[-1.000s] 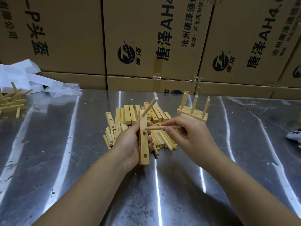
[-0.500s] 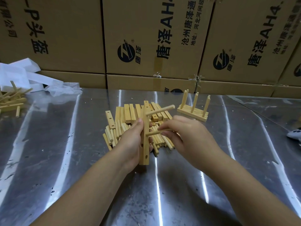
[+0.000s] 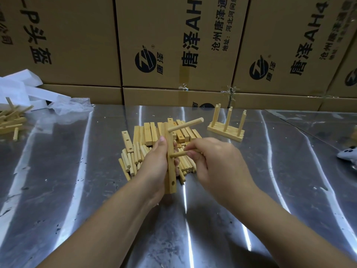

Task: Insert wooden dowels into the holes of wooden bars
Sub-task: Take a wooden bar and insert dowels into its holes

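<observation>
My left hand (image 3: 154, 167) grips a wooden bar (image 3: 170, 178) held upright above the metal table (image 3: 77, 190). One dowel (image 3: 185, 124) sticks out of the bar's top hole, pointing right. My right hand (image 3: 216, 163) pinches a second dowel (image 3: 177, 154) whose tip sits in the bar's middle hole. The bottom hole (image 3: 173, 183) is open. Behind the hands lies a pile of loose bars and dowels (image 3: 135, 149).
A bar with three upright dowels (image 3: 226, 124) stands at the right of the pile. More wooden pieces (image 3: 11, 120) and white foam (image 3: 23, 89) lie at the far left. Cardboard boxes (image 3: 173, 45) wall the back. A white object (image 3: 349, 154) sits at the right edge.
The bar has turned so the top dowel points more to the right. My right hand has pushed the second dowel leftward, so less of it shows outside the middle hole.
</observation>
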